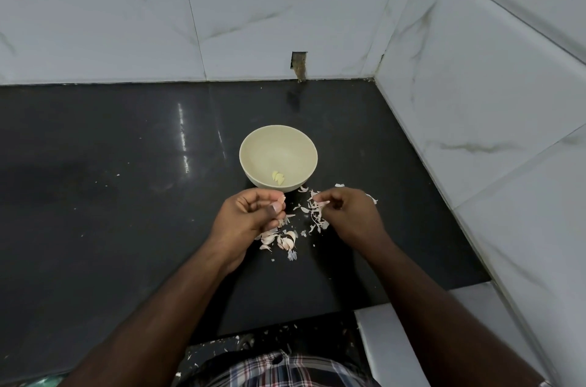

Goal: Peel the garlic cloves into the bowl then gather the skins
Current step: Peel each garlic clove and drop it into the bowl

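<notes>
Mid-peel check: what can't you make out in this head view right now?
- Left hand: curled fingers hide what it holds.
- Right hand: pinches a skin; anything further in is hidden.
- Bowl: peeled cloves too small to count.
- Unpeeled cloves: partly under the left hand.

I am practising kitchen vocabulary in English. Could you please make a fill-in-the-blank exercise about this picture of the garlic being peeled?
1. The peeled cloves lie inside the cream ____.
2. The left hand holds a garlic ____ between thumb and fingers.
3. The right hand pinches a strip of ____.
4. The unpeeled cloves lie on the black ____, near the left wrist.

Missing words: bowl; clove; skin; countertop
</notes>
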Demonstrator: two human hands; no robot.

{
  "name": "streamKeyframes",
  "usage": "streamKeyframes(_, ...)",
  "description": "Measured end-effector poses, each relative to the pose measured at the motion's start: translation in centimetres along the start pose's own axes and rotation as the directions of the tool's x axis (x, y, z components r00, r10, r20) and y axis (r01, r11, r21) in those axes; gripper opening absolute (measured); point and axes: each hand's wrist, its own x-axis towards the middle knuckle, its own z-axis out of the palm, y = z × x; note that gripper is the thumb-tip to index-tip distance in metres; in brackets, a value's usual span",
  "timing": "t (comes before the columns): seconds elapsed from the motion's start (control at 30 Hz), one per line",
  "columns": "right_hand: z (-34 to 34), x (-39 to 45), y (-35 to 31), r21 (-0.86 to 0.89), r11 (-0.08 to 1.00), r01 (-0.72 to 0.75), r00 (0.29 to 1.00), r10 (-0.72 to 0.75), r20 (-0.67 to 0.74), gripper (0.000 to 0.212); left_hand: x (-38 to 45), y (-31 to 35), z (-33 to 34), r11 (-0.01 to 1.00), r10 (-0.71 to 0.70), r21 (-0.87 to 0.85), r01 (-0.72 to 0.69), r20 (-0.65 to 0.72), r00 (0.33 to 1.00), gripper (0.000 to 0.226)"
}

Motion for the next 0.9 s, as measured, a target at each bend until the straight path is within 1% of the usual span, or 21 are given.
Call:
streamKeyframes(0.07, 0.0, -0.2, -0.9, 0.097, 0.995, 0.024, 1.0, -0.025, 0.012, 0.016, 0.0, -0.1, 0.1, 1.0, 0.012, 0.024, -0.012, 0.013, 1.0, 0.012)
streamKeyframes(0.13, 0.4, -0.6, -2.2, 0.234, 0.972, 0.028, 0.996, -0.047, 0.079, 0.01, 0.1, -0.2, 0.1, 0.999, 0.025, 0.038, -0.026, 0.02, 0.999, 0.013)
streamKeyframes(0.2, 0.9, -1.0, -3.4, 0.284, 0.958, 0.032, 0.989, -0.071, 0.13, 0.006, 0.3, -0.2, 0.1, 0.998, 0.032, 0.048, -0.033, 0.026, 0.999, 0.014)
streamKeyframes(0.37, 1.4, -0.8, -4.2, 0.373, 0.928, 0.014, 0.981, -0.084, 0.173, 0.016, 0.3, -0.1, -0.4, 0.996, 0.05, 0.072, -0.051, 0.02, 0.999, 0.015)
streamKeyframes(0.47, 1.7, -0.8, -4.3, 0.379, 0.926, -0.003, 0.979, -0.074, 0.188, 0.009, 0.3, -0.1, -0.5, 0.995, 0.059, 0.083, -0.06, 0.012, 0.998, 0.015)
streamKeyframes(0.53, 2.0, -0.7, -4.4, 0.363, 0.932, -0.009, 0.981, -0.062, 0.183, 0.009, 0.3, -0.1, -0.6, 0.993, 0.069, 0.093, -0.069, 0.012, 0.998, 0.015)
streamKeyframes(0.7, 2.1, -0.7, -4.2, 0.279, 0.96, 0.024, 0.984, -0.072, 0.165, 0.008, 0.4, -0.2, -0.8, 0.991, 0.071, 0.11, -0.073, 0.029, 0.997, 0.017)
streamKeyframes(0.9, 2.4, -0.6, -4.1, 0.188, 0.98, 0.062, 0.989, -0.086, 0.123, 0.007, 0.3, -0.1, -0.6, 0.994, 0.068, 0.088, -0.071, 0.04, 0.997, 0.017)
